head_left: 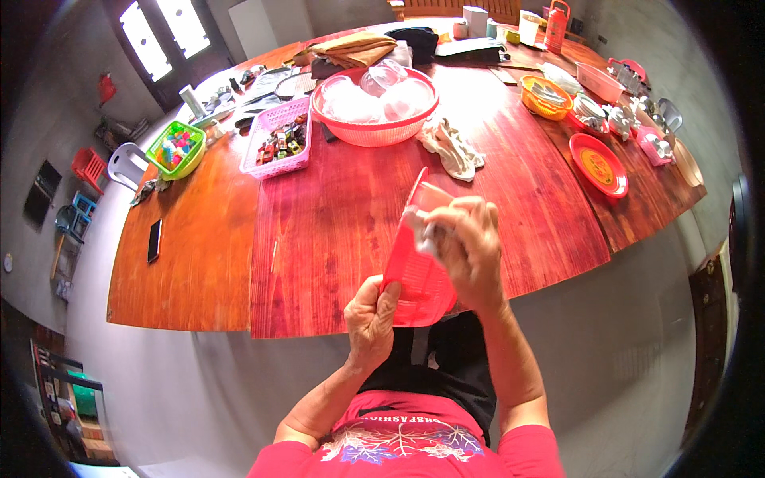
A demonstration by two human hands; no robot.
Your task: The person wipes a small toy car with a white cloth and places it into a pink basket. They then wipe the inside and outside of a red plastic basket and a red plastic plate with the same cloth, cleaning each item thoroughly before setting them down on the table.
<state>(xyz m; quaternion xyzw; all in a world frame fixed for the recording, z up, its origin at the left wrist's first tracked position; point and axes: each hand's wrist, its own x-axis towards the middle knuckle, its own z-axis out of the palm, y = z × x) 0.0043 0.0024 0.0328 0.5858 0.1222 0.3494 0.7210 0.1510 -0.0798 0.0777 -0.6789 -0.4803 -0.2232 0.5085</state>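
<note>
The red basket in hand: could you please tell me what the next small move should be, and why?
Probably slide the pale cloth down the red basket: the right hand holds it by the basket's upper part, the left hand grips an edge, and slotted wall shows below.

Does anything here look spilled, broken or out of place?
I see nothing spilled or broken. A crumpled pale cloth lies loose, slightly untidy, beside the large round basket. The smaller red basket is tipped on its side, but the left hand is holding it, so that seems deliberate.
</note>
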